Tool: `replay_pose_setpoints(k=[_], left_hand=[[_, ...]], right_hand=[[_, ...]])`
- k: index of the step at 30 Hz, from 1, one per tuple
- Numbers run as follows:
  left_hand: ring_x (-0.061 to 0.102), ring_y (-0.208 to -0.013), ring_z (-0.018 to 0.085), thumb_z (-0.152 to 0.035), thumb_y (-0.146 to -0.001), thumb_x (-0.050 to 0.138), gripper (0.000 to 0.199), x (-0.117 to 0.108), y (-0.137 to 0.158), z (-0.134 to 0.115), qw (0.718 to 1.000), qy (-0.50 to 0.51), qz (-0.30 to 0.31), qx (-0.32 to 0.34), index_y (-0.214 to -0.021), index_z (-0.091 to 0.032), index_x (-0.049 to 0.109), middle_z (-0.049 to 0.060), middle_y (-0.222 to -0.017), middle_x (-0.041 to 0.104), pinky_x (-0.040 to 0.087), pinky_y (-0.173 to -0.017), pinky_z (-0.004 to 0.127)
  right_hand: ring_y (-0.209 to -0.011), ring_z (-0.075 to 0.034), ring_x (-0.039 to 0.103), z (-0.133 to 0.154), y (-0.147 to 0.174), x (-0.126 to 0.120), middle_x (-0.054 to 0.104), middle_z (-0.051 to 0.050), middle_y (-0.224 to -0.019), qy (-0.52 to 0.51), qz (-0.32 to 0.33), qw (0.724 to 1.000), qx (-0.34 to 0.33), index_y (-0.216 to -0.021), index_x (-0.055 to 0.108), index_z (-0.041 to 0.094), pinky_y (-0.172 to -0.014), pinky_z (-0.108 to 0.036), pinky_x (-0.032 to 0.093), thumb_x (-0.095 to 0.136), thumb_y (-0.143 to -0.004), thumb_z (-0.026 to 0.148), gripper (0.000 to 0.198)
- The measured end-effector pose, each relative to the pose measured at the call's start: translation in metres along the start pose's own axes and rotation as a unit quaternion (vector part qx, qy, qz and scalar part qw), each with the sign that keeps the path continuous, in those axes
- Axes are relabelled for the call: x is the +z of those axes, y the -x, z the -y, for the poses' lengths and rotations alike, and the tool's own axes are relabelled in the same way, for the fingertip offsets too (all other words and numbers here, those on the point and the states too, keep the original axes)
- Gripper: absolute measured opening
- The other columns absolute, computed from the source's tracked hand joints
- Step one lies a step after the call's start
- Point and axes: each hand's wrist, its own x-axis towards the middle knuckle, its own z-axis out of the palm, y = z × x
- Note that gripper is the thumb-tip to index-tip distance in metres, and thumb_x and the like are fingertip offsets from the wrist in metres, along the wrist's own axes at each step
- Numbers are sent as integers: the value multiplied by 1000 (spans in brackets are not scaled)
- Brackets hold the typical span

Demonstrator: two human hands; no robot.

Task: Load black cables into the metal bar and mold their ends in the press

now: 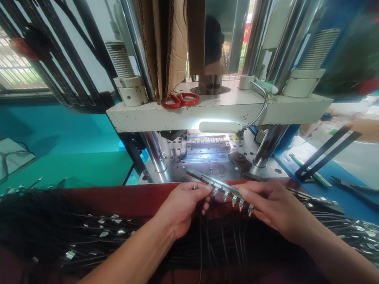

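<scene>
A narrow metal bar (224,185) is held at a slant in front of the press, with several small metal cable connectors (233,200) seated along its near edge. Black cables (224,240) hang down from them. My right hand (274,203) grips the bar's right end between thumb and fingers. At the bar's left part, my left hand (186,206) has thumb and fingers pinched together by the leftmost connector, and a thin black cable (201,247) drops from under those fingers. The fingertips partly hide what they pinch.
Ahead stands a press with a white plate (220,110), steel posts (153,151) and a lit metal die (208,148). Red-handled scissors (189,99) lie on the plate. Bundles of black cables (33,222) cover the near ledge. Pliers (363,193) lie at right.
</scene>
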Motion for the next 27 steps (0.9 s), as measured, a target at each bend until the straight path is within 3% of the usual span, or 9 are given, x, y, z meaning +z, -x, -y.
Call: replay_pose_setpoints(k=[2, 5, 7, 10, 15, 21, 27], left_hand=[[44, -52, 6, -30, -77, 71, 20, -2, 0, -2, 1000, 3, 10, -1, -75, -11, 64, -1, -65, 55, 34, -53, 21], [51, -61, 8, -31, -79, 71, 21, -7, 3, -14, 996, 15, 78, -26, -84, -11, 66, 1, -73, 58, 42, -60, 22], [56, -71, 10, -25, -79, 71, 20, -12, 7, -24, 990, 21, 130, -48, -93, -11, 67, 4, -83, 61, 47, -72, 25], [60, -81, 12, -14, -77, 72, 22, -17, 13, -34, 987, 16, 148, -59, -99, -11, 66, 6, -90, 64, 48, -82, 29], [62, -74, 12, -12, -74, 74, 13, -20, 9, -29, 994, 1, 102, -37, -83, -12, 64, 5, -79, 65, 50, -75, 28], [62, -70, 12, -17, -70, 79, 23, -21, 0, -27, 999, 11, -52, 1, -88, -15, 63, 4, -82, 69, 50, -67, 27], [57, -63, 11, -22, -70, 79, 20, -17, 1, -25, 999, 22, -23, 6, -81, -14, 65, 2, -73, 67, 46, -61, 24]], right_hand=[[-71, -24, 68, 1, 1, -1, 72, -6, -72, -16, -8, 1000, -3, -105, 76, 21, -52, -27, 52, 64, -80, 52, 41], [-81, -25, 68, 2, 1, -4, 74, -9, -84, -48, -25, 998, -24, -99, 78, 22, -58, -27, 54, 64, -80, 50, 37], [-86, -25, 68, 0, 0, -6, 74, -10, -87, -55, -30, 997, -40, -98, 78, 21, -61, -28, 55, 66, -79, 48, 35], [-82, -26, 68, -4, -2, -9, 74, -10, -86, -41, -37, 997, -60, -99, 77, 21, -57, -29, 55, 70, -76, 45, 34], [-77, -26, 68, -7, -2, -10, 74, -10, -83, 1, -49, 997, -56, -99, 77, 20, -47, -25, 51, 68, -76, 44, 35], [-80, -27, 68, -6, -2, -8, 73, -10, -81, 5, -53, 997, -58, -99, 77, 21, -47, -25, 51, 69, -75, 45, 35], [-77, -26, 67, -6, -2, -8, 72, -10, -80, 0, -57, 997, -52, -98, 77, 20, -48, -26, 52, 70, -74, 47, 37]])
